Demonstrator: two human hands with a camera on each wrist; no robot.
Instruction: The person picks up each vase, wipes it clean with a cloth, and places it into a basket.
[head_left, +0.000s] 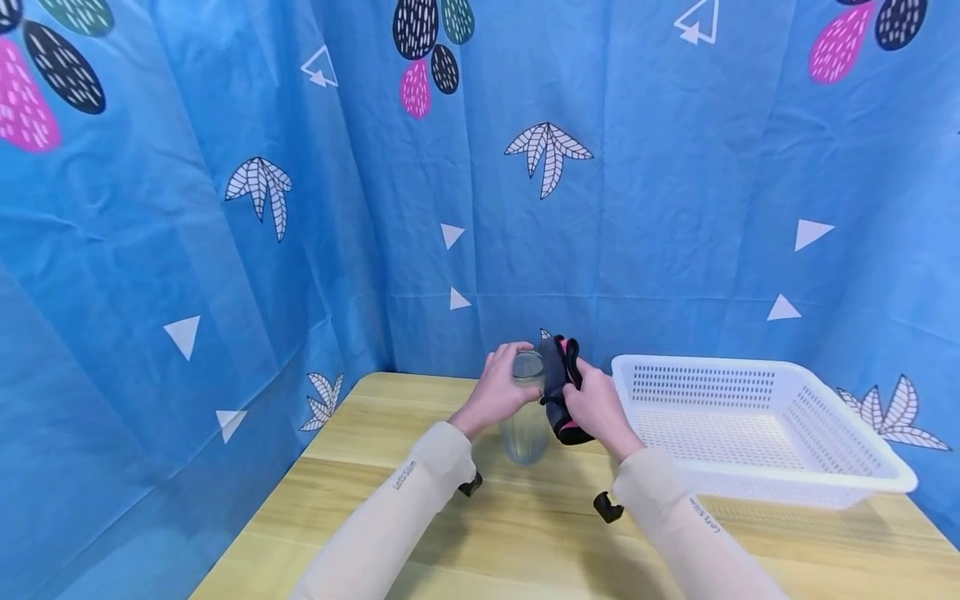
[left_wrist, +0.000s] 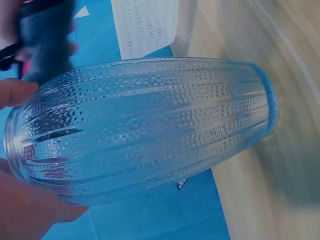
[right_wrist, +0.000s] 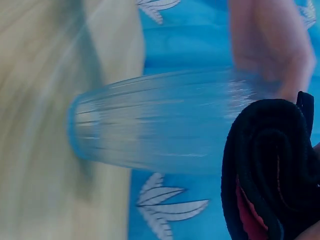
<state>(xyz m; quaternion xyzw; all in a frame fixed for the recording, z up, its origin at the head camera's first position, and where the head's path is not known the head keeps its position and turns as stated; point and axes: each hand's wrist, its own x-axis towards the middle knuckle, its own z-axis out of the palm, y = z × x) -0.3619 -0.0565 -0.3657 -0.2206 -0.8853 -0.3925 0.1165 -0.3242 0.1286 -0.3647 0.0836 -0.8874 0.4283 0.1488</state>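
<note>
While the left hand [head_left: 501, 385] grips the roughly upright vase [head_left: 525, 437] near its rim, the right hand [head_left: 598, 407] holds rolled cloth [head_left: 553, 375] just beside.

There are two grips, both bare hands: one left grip [head_left: 497, 390] and one right grip [head_left: 596, 407]. Two sleeves [head_left: 390, 510] show, with one line of lettering [head_left: 405, 475] on each, and two small black pieces [head_left: 608, 507] by the cuffs. Of clear ribbed vessels there is one [left_wrist: 150, 122], of dark fabric rolls one [right_wrist: 250, 130], of white baskets one [head_left: 697, 483], of worktops one [head_left: 352, 458]. The blue curtain [head_left: 660, 250] bears, in the head view, five leaf prints [head_left: 551, 154], one largely hidden, six solid white triangles [head_left: 182, 335], two outlined triangles [head_left: 320, 68] and three pink drop prints [head_left: 415, 89].
</note>
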